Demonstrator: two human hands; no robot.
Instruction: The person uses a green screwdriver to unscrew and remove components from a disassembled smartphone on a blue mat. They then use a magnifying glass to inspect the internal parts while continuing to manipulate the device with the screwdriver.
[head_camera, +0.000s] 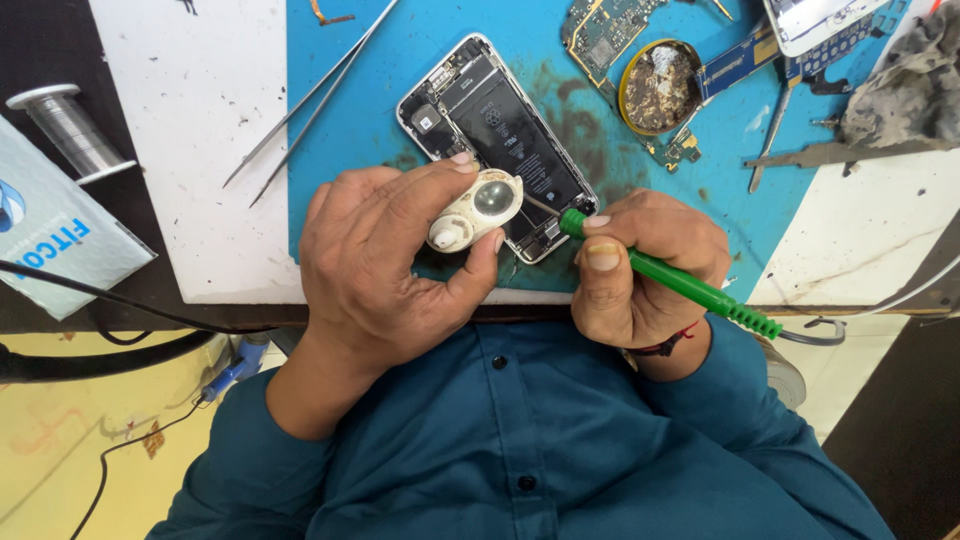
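At the centre of the frame, the left hand (385, 255) grasps a small cream-coloured magnifying loupe (477, 208) between thumb and fingers, its lens held just above the lower end of an opened smartphone (495, 140). The phone lies back-open and tilted on a blue work mat (370, 80), its black battery exposed. The right hand (640, 265), at centre right, is clenched around a green-handled soldering iron (680, 283), whose metal tip reaches under the loupe to the phone's lower edge. Tweezers (305, 100) lie at upper left, partly on the white tabletop (215, 150). A round tin of flux (660, 88) and loose circuit boards (605, 30) lie at upper right, and a spool of solder wire (70, 130) at far left.
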